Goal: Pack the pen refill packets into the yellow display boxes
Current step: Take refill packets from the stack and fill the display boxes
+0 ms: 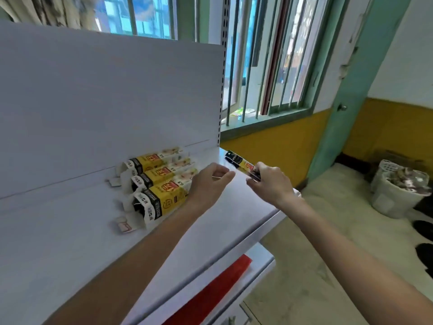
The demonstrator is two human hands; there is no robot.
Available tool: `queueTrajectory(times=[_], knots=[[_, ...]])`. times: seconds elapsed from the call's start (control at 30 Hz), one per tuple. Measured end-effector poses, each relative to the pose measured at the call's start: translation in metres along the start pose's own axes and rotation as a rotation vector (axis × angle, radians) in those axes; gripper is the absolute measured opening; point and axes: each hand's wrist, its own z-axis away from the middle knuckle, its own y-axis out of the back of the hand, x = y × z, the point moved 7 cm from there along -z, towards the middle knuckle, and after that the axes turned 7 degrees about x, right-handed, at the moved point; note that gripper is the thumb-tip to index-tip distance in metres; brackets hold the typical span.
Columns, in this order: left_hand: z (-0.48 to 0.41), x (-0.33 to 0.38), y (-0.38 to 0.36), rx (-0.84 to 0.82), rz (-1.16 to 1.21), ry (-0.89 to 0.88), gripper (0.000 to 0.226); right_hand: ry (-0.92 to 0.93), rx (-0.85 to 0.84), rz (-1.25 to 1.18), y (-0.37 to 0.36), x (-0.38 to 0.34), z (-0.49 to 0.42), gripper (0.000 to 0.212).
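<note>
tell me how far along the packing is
Done: three yellow cardboard display boxes lie on the white shelf, flaps open; their fill is hidden. In hand: the right hand grips one black-and-yellow refill packet. To do: slide it into a box; the left hand is beside them.

1 head-worn wide-angle view looks forward and down, near the yellow display boxes point(160, 178) on a white shelf point(70, 231).

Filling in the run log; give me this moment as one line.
stage: packing | right hand: grips refill packet, not yet boxed | left hand: curled beside three yellow boxes on shelf, hold unclear
</note>
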Motion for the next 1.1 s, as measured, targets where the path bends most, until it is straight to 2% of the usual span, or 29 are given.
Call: queueTrajectory(times=[0.2, 0.3, 0.37, 0.43, 0.5, 0.6, 0.73, 0.93, 1.1], knots=[[-0.031, -0.014, 0.044, 0.218, -0.068, 0.008, 0.009, 0.214, -0.041, -0.108, -0.036, -0.038, -0.075, 0.022], [-0.014, -0.03, 0.083, 0.466, -0.141, 0.065, 0.01, 0.362, -0.052, -0.179, -0.052, -0.074, -0.1, 0.019], [0.01, -0.04, 0.11, 0.687, -0.223, 0.114, 0.015, 0.475, -0.104, -0.23, -0.063, -0.099, -0.103, 0.015], [0.036, -0.053, 0.126, 0.836, -0.272, 0.193, 0.023, 0.585, -0.182, -0.275, -0.076, -0.119, -0.096, 0.012], [0.056, -0.07, 0.128, 0.861, -0.26, 0.325, 0.033, 0.68, -0.237, -0.306, -0.088, -0.134, -0.085, 0.013], [0.069, -0.086, 0.112, 0.762, -0.221, 0.431, 0.044, 0.791, -0.221, -0.344, -0.094, -0.147, -0.072, 0.012], [0.071, -0.087, 0.109, 0.725, -0.308, 0.413, 0.047, 0.825, -0.182, -0.351, -0.098, -0.145, -0.069, 0.039], [0.074, -0.081, 0.111, 0.833, -0.377, 0.315, 0.049, 0.835, -0.144, -0.343, -0.101, -0.144, -0.072, 0.043], [0.079, -0.077, 0.114, 0.903, -0.359, 0.338, 0.041, 0.816, -0.153, -0.39, -0.103, -0.143, -0.073, 0.041]])
